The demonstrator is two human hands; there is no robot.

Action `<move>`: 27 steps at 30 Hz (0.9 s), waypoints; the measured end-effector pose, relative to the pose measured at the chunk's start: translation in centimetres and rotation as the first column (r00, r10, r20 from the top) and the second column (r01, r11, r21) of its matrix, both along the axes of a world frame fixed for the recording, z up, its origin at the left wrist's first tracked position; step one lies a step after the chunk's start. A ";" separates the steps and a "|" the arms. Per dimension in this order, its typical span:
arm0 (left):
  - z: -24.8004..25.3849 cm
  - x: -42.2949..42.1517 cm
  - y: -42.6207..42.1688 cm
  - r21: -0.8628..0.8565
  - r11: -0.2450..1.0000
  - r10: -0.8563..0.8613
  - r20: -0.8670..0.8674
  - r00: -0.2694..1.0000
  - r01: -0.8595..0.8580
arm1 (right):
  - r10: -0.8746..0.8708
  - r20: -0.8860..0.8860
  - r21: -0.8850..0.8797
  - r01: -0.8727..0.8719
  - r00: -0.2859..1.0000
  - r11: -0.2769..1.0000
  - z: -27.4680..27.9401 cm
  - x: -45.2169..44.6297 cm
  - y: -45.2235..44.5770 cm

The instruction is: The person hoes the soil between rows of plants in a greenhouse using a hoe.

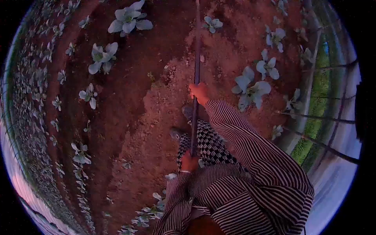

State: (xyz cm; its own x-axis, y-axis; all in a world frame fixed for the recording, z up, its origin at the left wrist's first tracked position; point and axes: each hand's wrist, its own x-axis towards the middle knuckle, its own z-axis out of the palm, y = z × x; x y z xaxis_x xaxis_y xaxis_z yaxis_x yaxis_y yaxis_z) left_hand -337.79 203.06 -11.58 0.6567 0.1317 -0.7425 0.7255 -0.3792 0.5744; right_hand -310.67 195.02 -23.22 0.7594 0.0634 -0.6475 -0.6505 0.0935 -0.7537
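A long, dark, straight pole (197, 51) runs from the top edge of the view down toward my body; its far end is out of sight. My right hand (200, 93) is wrapped around its middle stretch, arm reaching forward in a striped sleeve. Close to my lap, my left hand (190, 162) grips the near end of the same pole. Below the pole are my patterned trousers (213, 141) and dark shoes (177, 133) on the soil. Right of my right hand grows a leafy, cabbage-like plant (252, 90).
Reddish-brown soil (156, 113) surrounds me. Rows of leafy plants stand on the left, including a larger one (102, 58), with another large plant (130, 18) farther ahead. A small plant (212, 24) grows beside the pole. On the right are dark bars (321, 117) and a green grass strip (313, 113).
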 end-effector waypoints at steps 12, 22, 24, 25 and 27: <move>3.3 -14.5 6.1 0.107 0.986 -0.118 -0.060 0.991 0.124 | -0.189 -0.426 0.161 0.280 0.885 0.946 -2.4 -18.1 3.0; -6.6 -6.3 5.6 0.067 0.984 -0.171 0.149 0.974 0.163 | 0.001 -0.111 0.151 0.016 0.994 0.988 -11.3 -6.4 0.9; -6.7 -7.0 6.4 -0.018 0.980 -0.199 0.057 0.978 0.200 | 0.024 -0.097 0.194 -0.005 0.995 0.981 -14.4 -8.7 -0.1; -6.3 -8.0 7.3 -0.059 0.977 -0.204 0.018 0.979 0.205 | 0.009 -0.121 0.198 0.015 0.993 0.980 -13.1 -10.5 0.8; -6.3 -14.2 10.2 0.013 0.991 -0.135 0.129 0.982 0.134 | -0.026 -0.173 0.205 0.061 0.985 0.977 -10.9 -15.1 4.0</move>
